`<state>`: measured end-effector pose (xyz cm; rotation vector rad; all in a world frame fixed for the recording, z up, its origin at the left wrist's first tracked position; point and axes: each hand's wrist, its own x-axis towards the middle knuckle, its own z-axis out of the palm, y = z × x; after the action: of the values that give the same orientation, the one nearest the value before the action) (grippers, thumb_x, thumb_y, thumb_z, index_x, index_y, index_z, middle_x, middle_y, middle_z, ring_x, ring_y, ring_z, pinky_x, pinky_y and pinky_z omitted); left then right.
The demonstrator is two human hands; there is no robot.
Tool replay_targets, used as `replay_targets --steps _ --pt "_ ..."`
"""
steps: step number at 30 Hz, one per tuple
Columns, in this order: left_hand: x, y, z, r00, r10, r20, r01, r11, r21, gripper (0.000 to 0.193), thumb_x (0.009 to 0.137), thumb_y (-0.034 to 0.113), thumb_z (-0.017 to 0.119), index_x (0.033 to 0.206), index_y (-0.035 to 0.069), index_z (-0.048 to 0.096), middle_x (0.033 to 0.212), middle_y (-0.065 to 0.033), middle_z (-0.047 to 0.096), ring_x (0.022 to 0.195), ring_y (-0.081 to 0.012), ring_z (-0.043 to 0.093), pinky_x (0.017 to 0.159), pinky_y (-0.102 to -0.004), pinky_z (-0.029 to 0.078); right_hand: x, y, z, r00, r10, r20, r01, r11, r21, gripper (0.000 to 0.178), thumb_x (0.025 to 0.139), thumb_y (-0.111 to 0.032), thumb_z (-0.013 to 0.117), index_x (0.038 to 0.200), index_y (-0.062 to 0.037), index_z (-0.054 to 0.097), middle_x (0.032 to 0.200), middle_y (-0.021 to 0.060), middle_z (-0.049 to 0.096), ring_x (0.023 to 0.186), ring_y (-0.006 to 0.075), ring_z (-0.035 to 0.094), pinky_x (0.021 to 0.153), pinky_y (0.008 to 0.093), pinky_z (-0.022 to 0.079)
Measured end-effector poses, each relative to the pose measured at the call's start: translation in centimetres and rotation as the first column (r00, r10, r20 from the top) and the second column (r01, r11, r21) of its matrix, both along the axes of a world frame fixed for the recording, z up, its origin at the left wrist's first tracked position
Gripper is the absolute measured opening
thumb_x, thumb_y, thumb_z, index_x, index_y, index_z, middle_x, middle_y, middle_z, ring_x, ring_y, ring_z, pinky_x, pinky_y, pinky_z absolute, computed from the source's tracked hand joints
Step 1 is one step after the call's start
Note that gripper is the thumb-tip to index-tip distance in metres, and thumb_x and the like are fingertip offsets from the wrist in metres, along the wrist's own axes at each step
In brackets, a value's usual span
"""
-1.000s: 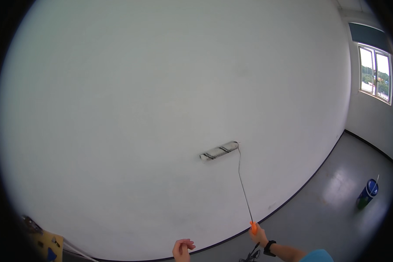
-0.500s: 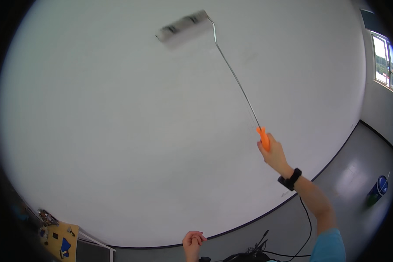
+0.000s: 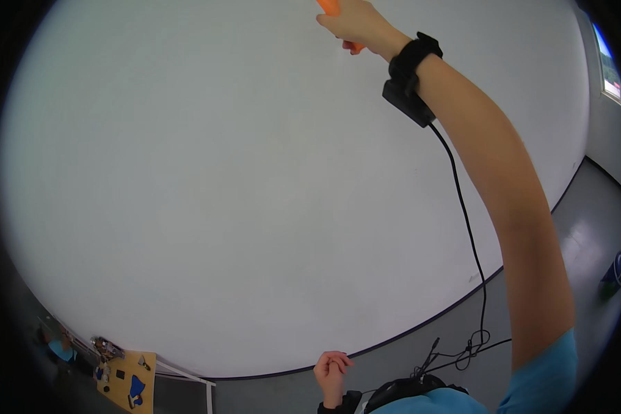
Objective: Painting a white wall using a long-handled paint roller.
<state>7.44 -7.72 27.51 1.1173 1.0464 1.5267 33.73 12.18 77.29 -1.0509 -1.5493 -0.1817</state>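
High at the top edge, my right hand (image 3: 363,25) is wrapped around the orange handle (image 3: 330,6) of a paint roller. The roller's rod and sleeve lie out of the picture. Behind the hand spreads a large white wall (image 3: 241,179) with faint grey smudges. My right arm is stretched far up, and a black strap with a small box (image 3: 408,93) sits on its wrist. Low in the middle, my left hand (image 3: 332,367) is held in front of the wall's bottom edge, its fingers curled together with nothing visible in them.
A black cable (image 3: 464,207) hangs from the right wrist box to tangled cords near the floor. A blue bucket (image 3: 617,268) stands on the grey floor at the right. At lower left are a yellow table (image 3: 121,386) with tools and another person (image 3: 63,350). A window (image 3: 611,76) is at upper right.
My right hand has risen up and to the left with the paint roller, whose rod and sleeve have left the picture. My left hand, still curled, appears slightly farther right.
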Motion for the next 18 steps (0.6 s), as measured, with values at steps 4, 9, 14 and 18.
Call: replay_targets --steps 4,9,14,18 --pt "-1.1 0.8 -0.4 0.997 0.076 -0.01 -0.076 0.997 0.023 0.025 0.081 -0.01 0.032 0.079 -0.004 0.056 0.05 -0.0003 0.04 0.054 -0.0144 0.052 0.059 -0.0266 0.046 2.3 2.5 -11.1 0.992 0.056 -0.116 -0.065 0.995 -0.074 0.023 0.09 -0.024 0.052 0.093 -0.0013 0.049 0.061 0.0058 0.055 0.046 0.0152 0.057 0.042 0.0281 0.049" --pt "0.6 1.2 -0.2 0.994 0.111 0.023 -0.111 0.994 -0.006 0.022 0.084 -0.008 0.034 0.081 -0.004 0.056 0.054 -0.0002 0.041 0.052 -0.0123 0.048 0.053 -0.0256 0.04 6.8 1.0 -31.3 0.969 -0.065 -0.239 0.004 0.969 -0.247 0.021 0.091 -0.018 0.06 0.096 -0.0018 0.048 0.062 0.017 0.055 0.051 0.0321 0.055 0.048 0.0377 0.04" --pt "1.2 1.3 0.8 0.988 0.154 -0.014 -0.154 0.988 0.018 0.024 0.086 -0.007 0.035 0.077 -0.002 0.056 0.056 -0.0006 0.043 0.051 -0.011 0.046 0.05 -0.0248 0.035 9.6 -6.9 -50.9 0.964 -0.231 -0.132 0.139 0.86 -0.492 0.02 0.09 -0.018 0.06 0.1 -0.0052 0.047 0.06 0.0189 0.056 0.057 0.0409 0.058 0.049 0.0424 0.042" --pt "1.1 1.8 1.0 0.986 0.146 -0.076 -0.14 0.987 0.079 0.029 0.087 -0.01 0.034 0.07 -0.001 0.056 0.061 -0.0033 0.049 0.053 -0.0107 0.047 0.052 -0.0241 0.038 11.4 -15.9 -62.7 0.965 -0.23 -0.127 0.098 0.762 -0.64 0.02 0.09 -0.018 0.061 0.099 -0.0046 0.049 0.065 0.0205 0.059 0.061 0.0409 0.06 0.05 0.0433 0.045"
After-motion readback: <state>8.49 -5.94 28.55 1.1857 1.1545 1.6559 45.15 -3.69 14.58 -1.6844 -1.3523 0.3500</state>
